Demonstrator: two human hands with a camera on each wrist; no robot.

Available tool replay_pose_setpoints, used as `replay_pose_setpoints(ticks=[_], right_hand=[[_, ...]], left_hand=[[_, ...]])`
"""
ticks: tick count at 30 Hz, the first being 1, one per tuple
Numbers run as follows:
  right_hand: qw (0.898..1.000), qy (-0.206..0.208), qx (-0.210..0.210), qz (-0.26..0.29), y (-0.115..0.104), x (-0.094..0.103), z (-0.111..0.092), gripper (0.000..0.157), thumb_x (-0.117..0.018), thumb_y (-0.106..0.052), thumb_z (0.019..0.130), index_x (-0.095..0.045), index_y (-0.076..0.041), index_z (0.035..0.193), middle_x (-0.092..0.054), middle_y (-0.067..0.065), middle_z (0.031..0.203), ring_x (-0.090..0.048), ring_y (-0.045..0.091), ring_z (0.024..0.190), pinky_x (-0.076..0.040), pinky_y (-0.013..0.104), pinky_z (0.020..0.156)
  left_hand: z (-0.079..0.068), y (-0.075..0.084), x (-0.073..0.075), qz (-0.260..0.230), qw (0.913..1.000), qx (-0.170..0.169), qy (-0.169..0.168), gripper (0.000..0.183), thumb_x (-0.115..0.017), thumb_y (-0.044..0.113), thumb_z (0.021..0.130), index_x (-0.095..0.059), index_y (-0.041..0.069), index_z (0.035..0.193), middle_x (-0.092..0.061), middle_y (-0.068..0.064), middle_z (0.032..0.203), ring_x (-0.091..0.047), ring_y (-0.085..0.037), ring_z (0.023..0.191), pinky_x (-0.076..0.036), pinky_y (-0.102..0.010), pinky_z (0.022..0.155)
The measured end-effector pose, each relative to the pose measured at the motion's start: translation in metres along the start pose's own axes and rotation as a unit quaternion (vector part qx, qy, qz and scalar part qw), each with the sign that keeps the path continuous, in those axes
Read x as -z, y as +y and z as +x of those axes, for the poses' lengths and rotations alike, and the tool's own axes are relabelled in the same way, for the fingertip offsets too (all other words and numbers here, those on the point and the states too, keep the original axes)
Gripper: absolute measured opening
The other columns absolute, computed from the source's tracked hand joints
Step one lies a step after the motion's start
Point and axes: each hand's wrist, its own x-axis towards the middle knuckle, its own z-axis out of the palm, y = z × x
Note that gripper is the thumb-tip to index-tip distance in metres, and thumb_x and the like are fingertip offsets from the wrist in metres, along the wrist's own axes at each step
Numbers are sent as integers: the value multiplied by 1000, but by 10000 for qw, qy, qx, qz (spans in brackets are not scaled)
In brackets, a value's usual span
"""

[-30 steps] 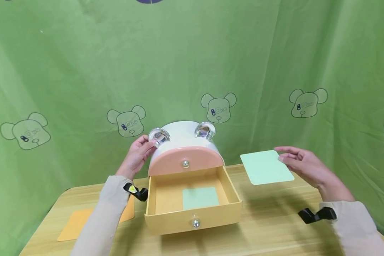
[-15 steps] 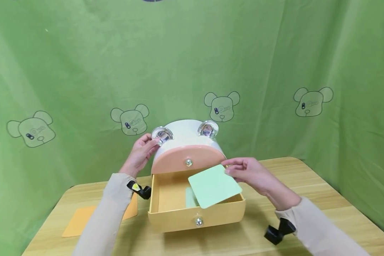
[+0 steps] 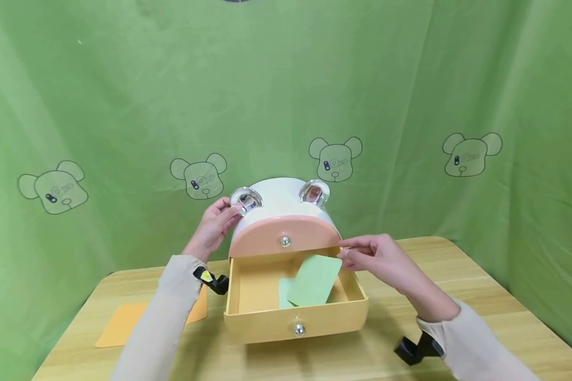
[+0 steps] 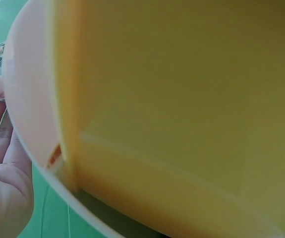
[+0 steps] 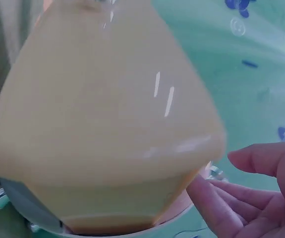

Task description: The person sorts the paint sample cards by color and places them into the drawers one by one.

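Observation:
A white and pink drawer box (image 3: 278,198) with two shiny eye-like knobs stands on the table, its lower yellow drawer (image 3: 262,326) pulled out. My left hand (image 3: 212,230) pinches the box's left eye knob (image 3: 246,201) between thumb and fingers. A mint green square card (image 3: 316,280) leans tilted inside the drawer, overlapping another green card (image 3: 284,288) lying on the drawer floor. Beside the drawer's right rim is my right hand (image 3: 381,259), fingertips near the tilted card's upper corner. The right wrist view shows its thumb and fingers (image 5: 209,198) apart, with nothing between them.
Orange cards (image 3: 121,324) lie on the wooden table (image 3: 462,286) at left, partly hidden behind the left sleeve (image 3: 159,312). A green curtain (image 3: 267,95) with bear-head prints hangs behind the table. The upper pink drawer (image 3: 259,238) is closed.
My right hand has carried the green card leftward from beside the box to over the drawer and let go of it; the card now tilts down inside. My left hand stays on the eye knob.

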Motion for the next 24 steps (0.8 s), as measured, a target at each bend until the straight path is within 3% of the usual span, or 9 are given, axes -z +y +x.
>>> replay_pose_setpoints(ticks=[5, 9, 17, 24], right_hand=[[9948, 729, 340, -630, -11, -9, -23, 30, -64, -15, 89, -62, 4, 112, -70, 13, 96, -69, 17, 78, -59, 25, 72], [9906, 979, 802, -520, -15, -29, -46, 21, -66, -12, 87, -66, 0, 104, -71, 5, 86, -66, 10, 70, -59, 26, 63], [9829, 103, 1765, 517, 7, -90, -70, 14, -65, -1, 86, -64, 2, 99, -68, 6, 77, -65, 9, 63, -58, 28, 51], [9719, 572, 1707, 1519, 35, -127, -74, 20, -66, 5, 83, -57, 8, 100, -69, 14, 77, -69, 17, 64, -59, 35, 55]], left_hand=[[0, -1, 0, -22, 10000, 4, 30, 11, -52, -3, 90, -52, 8, 92, -63, -1, 98, -63, -8, 86, -54, -16, 82], [1, -2, 0, -39, 10000, -15, 16, 12, -53, -3, 90, -52, 8, 91, -63, -1, 98, -63, -9, 86, -54, -16, 82], [1, 0, 2, 51, 10000, -71, 45, 12, -53, -4, 90, -53, 8, 89, -64, 0, 96, -63, -8, 86, -54, -17, 83], [1, 1, 2, 115, 9999, 18, -2, 10, -54, -2, 91, -52, 7, 91, -63, -1, 98, -63, -9, 87, -54, -17, 84]])
